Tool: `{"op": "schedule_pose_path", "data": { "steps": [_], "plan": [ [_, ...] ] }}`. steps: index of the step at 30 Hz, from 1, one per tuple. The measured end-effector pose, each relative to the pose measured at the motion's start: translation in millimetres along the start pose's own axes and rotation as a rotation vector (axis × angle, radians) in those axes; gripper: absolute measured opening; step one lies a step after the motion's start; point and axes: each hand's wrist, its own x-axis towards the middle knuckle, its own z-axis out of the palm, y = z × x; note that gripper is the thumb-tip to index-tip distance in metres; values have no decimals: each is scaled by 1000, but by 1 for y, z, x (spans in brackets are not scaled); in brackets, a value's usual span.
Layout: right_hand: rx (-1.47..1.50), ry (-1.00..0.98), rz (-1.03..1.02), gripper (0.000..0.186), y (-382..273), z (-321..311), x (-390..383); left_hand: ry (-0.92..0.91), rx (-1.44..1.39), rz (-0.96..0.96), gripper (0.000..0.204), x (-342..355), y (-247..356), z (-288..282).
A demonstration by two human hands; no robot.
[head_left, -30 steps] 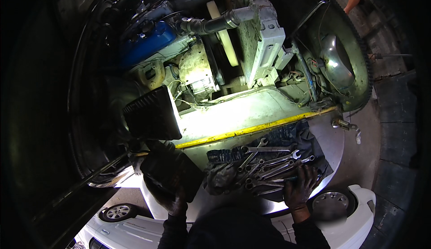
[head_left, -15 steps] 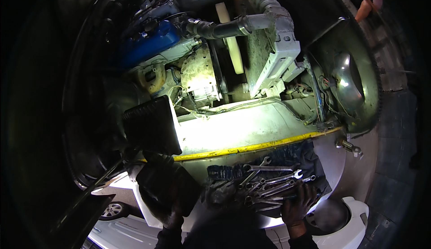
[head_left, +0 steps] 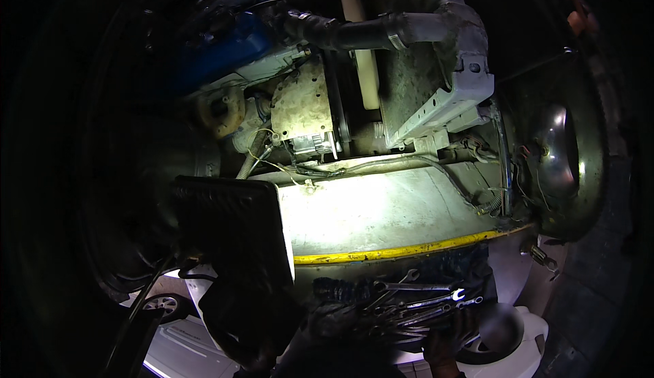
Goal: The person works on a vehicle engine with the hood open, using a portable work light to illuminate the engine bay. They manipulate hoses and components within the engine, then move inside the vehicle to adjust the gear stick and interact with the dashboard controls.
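Observation:
Several combination wrenches point(head_left: 415, 287) lie in a loose pile on a dark cloth point(head_left: 334, 288) spread over the fender. My right hand point(head_left: 444, 347) is at the near right end of the pile, its fingers stretched forward over the wrenches; shadow hides exactly which it touches. My left hand point(head_left: 261, 359) is low at the near edge, against a dark, flat-looking thing point(head_left: 248, 310) whose kind I cannot make out. Its fingers are lost in the dark. Just beyond stands a black work lamp point(head_left: 235, 225), throwing bright light onto the inner fender point(head_left: 361, 204).
Ahead lies an open engine bay with a blue engine cover point(head_left: 235, 48), a black hose point(head_left: 357, 34) and a pale fan blade point(head_left: 361, 51). A yellow strip point(head_left: 395, 249) edges the fender. A headlamp housing point(head_left: 560, 150) is at right. White cars point(head_left: 187, 347) stand below.
My right hand has drawn slightly nearer to me over the wrenches. The view has shifted, so the engine bay and lamp sit lower, and the surroundings look darker.

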Motion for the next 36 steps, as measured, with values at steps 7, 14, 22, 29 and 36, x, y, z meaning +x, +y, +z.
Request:
{"op": "schedule_pose_path", "data": {
  "steps": [7,14,22,29,36],
  "plan": [
    [46,19,37,65,-4,-2,3,-65,-57,52,111,-1,-1,-10],
    [111,64,150,73,-13,-6,6,-212,-217,244,109,41,21,-20],
    [74,221,72,73,-14,-3,1,-368,-517,199,103,-21,44,-109],
    [-123,368,-73,62,-31,-6,-13,-558,-419,265,104,-31,13,-223],
    [61,339,-600,55,-174,-22,-31,-587,-588,253,59,-31,-15,-363]
  ]
}}
